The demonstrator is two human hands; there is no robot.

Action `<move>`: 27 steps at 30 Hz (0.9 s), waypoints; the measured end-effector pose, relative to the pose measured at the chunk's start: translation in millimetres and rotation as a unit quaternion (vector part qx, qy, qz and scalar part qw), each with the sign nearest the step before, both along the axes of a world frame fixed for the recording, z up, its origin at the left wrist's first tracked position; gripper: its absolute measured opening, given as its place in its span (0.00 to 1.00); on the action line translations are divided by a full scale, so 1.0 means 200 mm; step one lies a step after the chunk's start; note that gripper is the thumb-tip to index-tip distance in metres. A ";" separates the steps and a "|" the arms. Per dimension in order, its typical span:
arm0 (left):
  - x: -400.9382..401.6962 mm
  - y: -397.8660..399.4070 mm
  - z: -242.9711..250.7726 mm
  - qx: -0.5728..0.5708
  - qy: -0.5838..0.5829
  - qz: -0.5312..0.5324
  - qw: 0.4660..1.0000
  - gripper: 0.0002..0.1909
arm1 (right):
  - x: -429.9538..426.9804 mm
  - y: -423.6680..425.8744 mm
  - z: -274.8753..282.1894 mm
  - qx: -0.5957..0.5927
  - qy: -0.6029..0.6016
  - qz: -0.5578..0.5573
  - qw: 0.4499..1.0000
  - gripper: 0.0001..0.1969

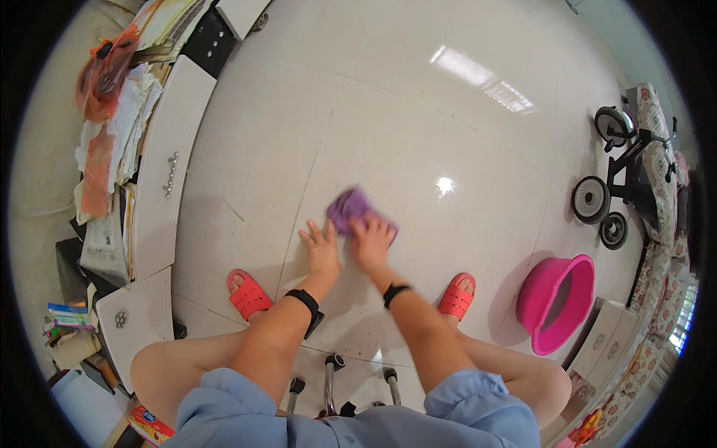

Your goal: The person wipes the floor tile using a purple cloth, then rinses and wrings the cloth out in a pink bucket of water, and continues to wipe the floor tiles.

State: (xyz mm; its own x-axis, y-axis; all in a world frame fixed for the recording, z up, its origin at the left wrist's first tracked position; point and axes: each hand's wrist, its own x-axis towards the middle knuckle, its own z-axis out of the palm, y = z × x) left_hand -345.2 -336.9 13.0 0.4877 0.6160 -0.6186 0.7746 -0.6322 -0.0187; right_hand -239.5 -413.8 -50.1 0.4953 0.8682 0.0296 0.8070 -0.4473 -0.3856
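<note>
A crumpled purple cloth (350,208) lies on the glossy tiled floor (386,134) in front of me. My right hand (371,242) is on the cloth's lower right part, with its fingers bent over the fabric; both are slightly blurred. Just left of the cloth is my left hand (322,249), its fingers apart and nothing held. Its fingertips come close to the cloth's edge, and I cannot tell whether they touch it. A black band circles each wrist.
At the right stand a pink plastic basin (529,302) and a child's tricycle (622,173). Along the left runs a white cabinet (168,157) stacked with papers (131,112). My feet in red slippers (249,297) flank the hands; chrome chair legs (329,383) with casters are below me.
</note>
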 end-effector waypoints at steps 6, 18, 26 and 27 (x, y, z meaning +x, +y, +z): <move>-0.25 0.26 -0.05 -0.110 -0.202 0.273 0.934 0.30 | -0.53 -0.42 0.11 -0.072 0.069 0.101 0.990 0.15; -0.31 0.72 -0.10 0.011 0.046 0.155 0.987 0.67 | 0.90 0.08 0.05 -0.052 0.117 -0.530 0.838 0.24; -0.25 0.71 -0.14 -0.023 0.049 0.164 0.985 0.68 | 1.45 0.73 0.09 -0.062 0.152 -0.457 0.874 0.29; -0.24 0.70 -0.13 -0.032 0.053 0.159 0.985 0.68 | 1.42 0.82 0.09 -0.090 0.136 -0.390 0.906 0.28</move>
State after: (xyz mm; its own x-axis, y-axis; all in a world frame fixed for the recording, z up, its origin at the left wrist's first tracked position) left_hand -392.8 -196.1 -13.9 0.2071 0.6854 -0.6981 0.9296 -0.3602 -0.0778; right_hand 45.1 -249.3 -31.6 0.9283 0.2289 -0.2929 0.1037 -0.9162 -0.3871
